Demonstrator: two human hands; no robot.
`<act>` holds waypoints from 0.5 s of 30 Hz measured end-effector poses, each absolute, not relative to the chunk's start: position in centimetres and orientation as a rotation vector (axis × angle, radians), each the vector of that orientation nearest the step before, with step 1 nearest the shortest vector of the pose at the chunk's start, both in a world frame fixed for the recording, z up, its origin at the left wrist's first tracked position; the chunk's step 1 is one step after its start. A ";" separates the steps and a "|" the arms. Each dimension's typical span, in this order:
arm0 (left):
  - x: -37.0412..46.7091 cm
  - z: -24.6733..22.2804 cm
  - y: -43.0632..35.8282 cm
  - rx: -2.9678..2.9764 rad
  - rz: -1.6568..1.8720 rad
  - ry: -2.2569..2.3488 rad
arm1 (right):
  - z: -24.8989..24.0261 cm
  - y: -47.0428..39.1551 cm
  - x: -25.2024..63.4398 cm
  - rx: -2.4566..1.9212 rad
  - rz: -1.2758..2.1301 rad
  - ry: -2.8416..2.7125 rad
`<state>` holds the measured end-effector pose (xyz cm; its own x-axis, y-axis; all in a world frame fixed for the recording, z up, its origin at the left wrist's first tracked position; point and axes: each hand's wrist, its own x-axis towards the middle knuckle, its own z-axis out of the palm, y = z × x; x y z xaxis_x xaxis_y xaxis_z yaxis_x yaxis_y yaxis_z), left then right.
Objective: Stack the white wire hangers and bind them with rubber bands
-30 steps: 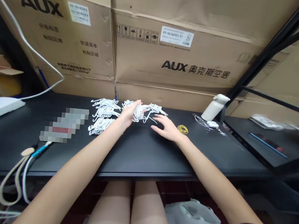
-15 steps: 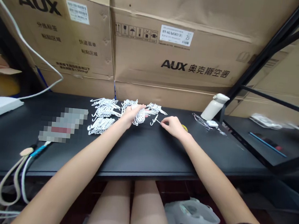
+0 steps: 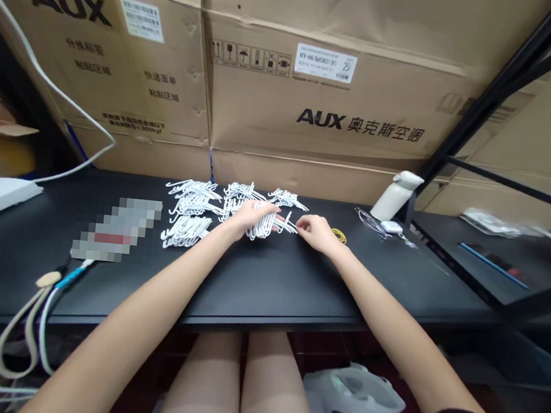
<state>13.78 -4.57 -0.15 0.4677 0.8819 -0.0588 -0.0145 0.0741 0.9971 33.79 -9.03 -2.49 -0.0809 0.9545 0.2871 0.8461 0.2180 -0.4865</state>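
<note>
Held bundle: a clutch of white hooks sat in the person's left hand, over the middle of the table.
Slim hooks: one or more thin white hooks bridged the small gap between the hands, long axis running roughly crosswise; from the right hand they lay to the left. I couldn't tell whether they touched the bundle.
Nearer hand: the right had the outer ends at its fingertips; the left was just beside their other ends.
Left hand: curled round the bundle, thumb over the top, fingers mostly hidden.
Right hand: nearly closed, thumb and forefinger pinching the slim ends.
Look of the hooks: glossy white, narrow-stemmed, curled at one end; the bundle's curls bunched toward the near edge, too crowded to count.
Piles: more hooks lay behind the hands, in a left stack, a middle pile and a right pile.
Yellow bands: a little coil rested just beside the right hand.
Farther right: glasses lay near a pale bottle.
Backdrop: a big cardboard box stood behind everything.
</note>
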 end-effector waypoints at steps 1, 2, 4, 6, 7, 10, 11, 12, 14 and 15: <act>13.8 -0.2 -4.6 1.336 0.814 0.854 | -2.5 -9.0 33.8 -1.644 0.256 -1.913; 13.8 -0.2 -4.5 1.341 0.817 0.850 | -2.5 -8.9 33.9 -1.622 0.252 -1.864; 13.8 -0.3 -4.4 1.352 0.825 0.840 | -2.6 -8.7 33.9 -1.563 0.254 -1.770; 13.7 -0.5 -4.1 1.363 0.837 0.841 | -2.5 -8.7 33.9 -1.505 0.271 -1.715; 13.7 -0.6 -4.0 1.369 0.839 0.846 | -2.5 -8.7 33.9 -1.479 0.283 -1.708; 13.7 -0.8 -3.9 1.382 0.848 0.855 | -2.4 -8.8 33.9 -1.419 0.316 -1.754; 13.8 -0.8 -3.9 1.384 0.856 0.851 | -2.3 -8.9 33.9 -1.403 0.323 -1.783; 13.8 -0.8 -4.0 1.384 0.864 0.848 | -2.3 -8.9 33.9 -1.389 0.332 -1.812; 13.8 -0.7 -4.1 1.372 0.887 0.848 | -2.3 -9.0 33.9 -1.367 0.362 -1.853; 13.8 -0.6 -4.2 1.361 0.902 0.854 | -2.2 -9.1 34.0 -1.359 0.383 -1.862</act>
<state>13.84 -4.19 -0.58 0.4237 0.9057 0.0119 -0.0367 0.0040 0.9993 33.97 -9.06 -2.22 -0.1207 0.9028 0.4127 0.6669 0.3817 -0.6400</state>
